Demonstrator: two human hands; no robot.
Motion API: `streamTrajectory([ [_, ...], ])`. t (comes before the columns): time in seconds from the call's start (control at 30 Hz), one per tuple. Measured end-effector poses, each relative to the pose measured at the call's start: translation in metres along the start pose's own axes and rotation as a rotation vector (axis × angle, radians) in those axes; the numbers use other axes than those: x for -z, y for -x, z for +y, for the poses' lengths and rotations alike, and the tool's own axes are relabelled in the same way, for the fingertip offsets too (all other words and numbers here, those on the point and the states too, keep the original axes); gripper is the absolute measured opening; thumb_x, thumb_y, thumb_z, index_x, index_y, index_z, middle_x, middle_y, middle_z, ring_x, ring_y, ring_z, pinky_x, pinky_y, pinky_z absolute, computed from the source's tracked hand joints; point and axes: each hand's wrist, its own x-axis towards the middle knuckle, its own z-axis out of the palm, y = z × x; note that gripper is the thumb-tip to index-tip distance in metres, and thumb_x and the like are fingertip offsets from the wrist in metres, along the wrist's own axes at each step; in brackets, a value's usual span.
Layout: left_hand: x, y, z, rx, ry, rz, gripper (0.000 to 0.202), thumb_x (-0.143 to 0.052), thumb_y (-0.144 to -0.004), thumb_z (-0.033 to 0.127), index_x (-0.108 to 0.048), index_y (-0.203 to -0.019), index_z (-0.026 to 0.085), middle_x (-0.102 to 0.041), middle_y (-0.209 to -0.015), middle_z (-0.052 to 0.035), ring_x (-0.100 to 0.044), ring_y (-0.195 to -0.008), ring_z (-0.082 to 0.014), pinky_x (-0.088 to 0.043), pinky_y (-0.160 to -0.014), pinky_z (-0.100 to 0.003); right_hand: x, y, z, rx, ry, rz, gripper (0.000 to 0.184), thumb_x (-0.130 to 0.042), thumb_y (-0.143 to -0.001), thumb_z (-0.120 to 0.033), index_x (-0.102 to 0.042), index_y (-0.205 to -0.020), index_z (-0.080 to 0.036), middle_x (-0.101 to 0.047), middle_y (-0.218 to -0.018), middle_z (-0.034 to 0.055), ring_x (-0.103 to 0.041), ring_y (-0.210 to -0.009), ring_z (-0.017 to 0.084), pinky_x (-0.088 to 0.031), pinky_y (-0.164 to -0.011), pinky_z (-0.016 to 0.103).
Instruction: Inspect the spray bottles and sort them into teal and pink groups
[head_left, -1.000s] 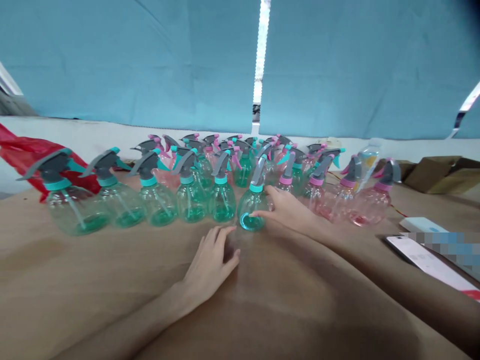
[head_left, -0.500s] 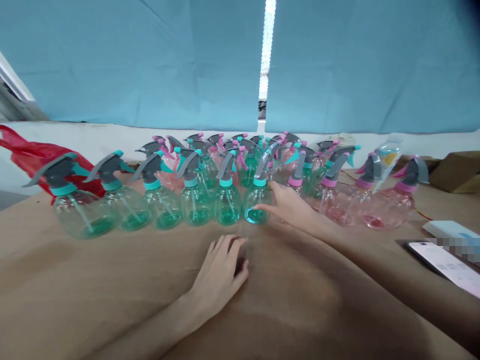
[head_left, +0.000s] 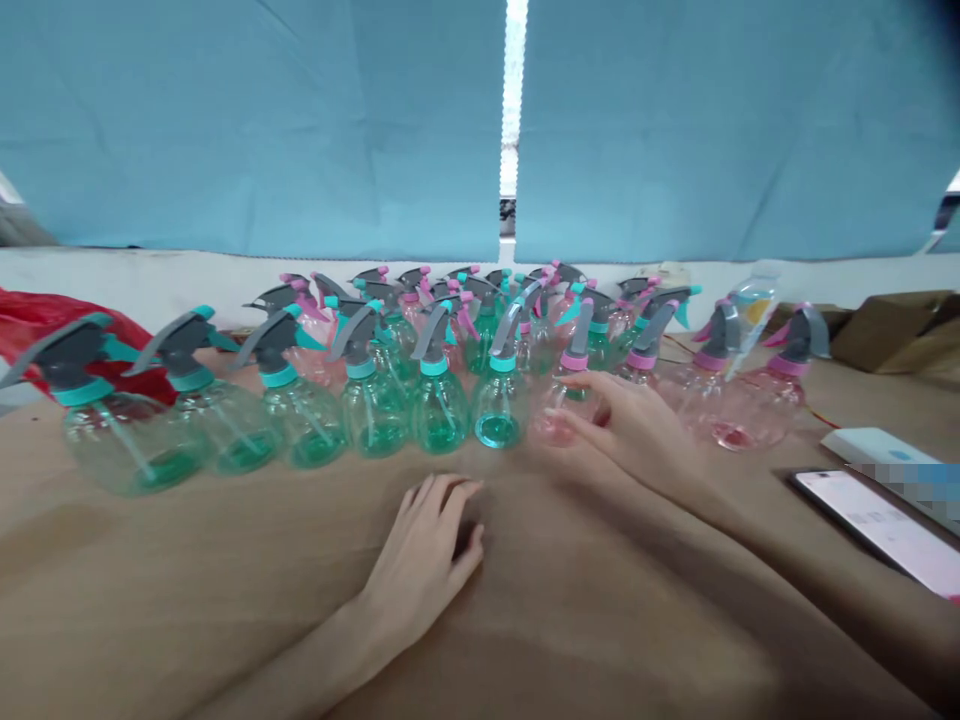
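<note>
My right hand [head_left: 626, 425] is at a pink spray bottle [head_left: 575, 361] in the front row. Its thumb lies across the front of the clear body and its index finger is at the shoulder, curved about the bottle, which stands upright on the table. Left of it is a green spray bottle [head_left: 497, 405] with a teal collar and grey trigger head. My left hand [head_left: 427, 545] rests on the brown tabletop [head_left: 247, 580], fingers loosely bent and thumb apart, holding nothing. Other green spray bottles [head_left: 307, 420] line up leftward; pink spray bottles [head_left: 742, 410] stand to the right.
More green and pink spray bottles [head_left: 484, 325] crowd behind the front row. A red plastic bag [head_left: 82, 320] lies at the far left. On the right are a phone [head_left: 877, 515], a white box [head_left: 870, 445], a clear bottle [head_left: 752, 300] and a brown cardboard box [head_left: 892, 330].
My right hand has left the green spray bottle and moved right to the pink spray bottle beside it. The view has shifted slightly. My left hand keeps its pose on the table.
</note>
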Motion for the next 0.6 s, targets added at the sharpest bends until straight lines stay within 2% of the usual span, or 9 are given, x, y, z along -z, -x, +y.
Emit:
streamTrajectory([
  [0.1,0.002,-0.002,0.000,-0.019,0.003,0.010,0.031,-0.046,-0.085,0.015,-0.046,-0.115,0.022,-0.056,-0.116,-0.0089,-0.052,-0.109,-0.0265,-0.042,-0.092,-0.046,0.009,0.011,0.021,-0.065,0.024,0.076,0.034,-0.052,-0.084,-0.046,-0.059,-0.108,-0.022,-0.068,-0.085,0.0055,-0.064,-0.068,0.023,-0.046,-0.062,0.036],
  [0.2,0.002,-0.006,0.002,-0.028,0.024,0.027,0.029,-0.047,-0.085,0.015,-0.048,-0.113,0.022,-0.057,-0.115,-0.0083,-0.053,-0.108,-0.0257,-0.043,-0.091,-0.045,0.008,0.014,0.031,-0.126,-0.004,0.099,0.043,-0.053,-0.082,-0.049,-0.055,-0.113,-0.019,-0.068,-0.091,0.0088,-0.065,-0.072,0.025,-0.047,-0.062,0.037],
  [0.3,0.001,-0.013,0.006,-0.036,0.059,0.048,0.026,-0.047,-0.085,0.015,-0.050,-0.111,0.022,-0.058,-0.113,-0.0071,-0.054,-0.107,-0.0248,-0.044,-0.091,-0.043,-0.002,0.008,0.029,-0.162,-0.060,0.071,0.056,-0.052,-0.082,-0.052,-0.048,-0.124,-0.015,-0.066,-0.106,0.0138,-0.065,-0.084,0.029,-0.048,-0.070,0.041],
  [0.4,0.000,-0.019,0.011,-0.042,0.108,0.053,0.025,-0.046,-0.086,0.017,-0.050,-0.110,0.024,-0.058,-0.112,-0.0060,-0.055,-0.106,-0.0240,-0.045,-0.092,-0.043,-0.014,-0.003,0.027,-0.185,-0.135,0.048,0.071,-0.057,-0.078,-0.055,-0.039,-0.133,-0.013,-0.055,-0.127,0.0180,-0.059,-0.103,0.033,-0.048,-0.079,0.046],
  [0.47,0.001,-0.021,0.015,-0.022,0.150,0.045,0.022,-0.045,-0.088,0.019,-0.050,-0.109,0.025,-0.058,-0.111,-0.0056,-0.056,-0.106,-0.0236,-0.045,-0.092,-0.043,-0.021,-0.011,0.027,-0.227,-0.198,0.019,0.077,-0.060,-0.076,-0.054,-0.035,-0.135,-0.011,-0.053,-0.129,0.0196,-0.059,-0.104,0.034,-0.048,-0.081,0.047],
  [0.6,0.001,-0.022,0.020,0.060,0.208,0.023,0.019,-0.045,-0.089,0.022,-0.050,-0.107,0.025,-0.058,-0.112,-0.0047,-0.057,-0.104,-0.0231,-0.048,-0.089,-0.042,-0.029,-0.016,0.029,-0.246,-0.245,0.002,0.072,-0.059,-0.077,-0.055,-0.040,-0.131,-0.011,-0.056,-0.125,0.0190,-0.057,-0.108,0.034,-0.046,-0.085,0.047],
])
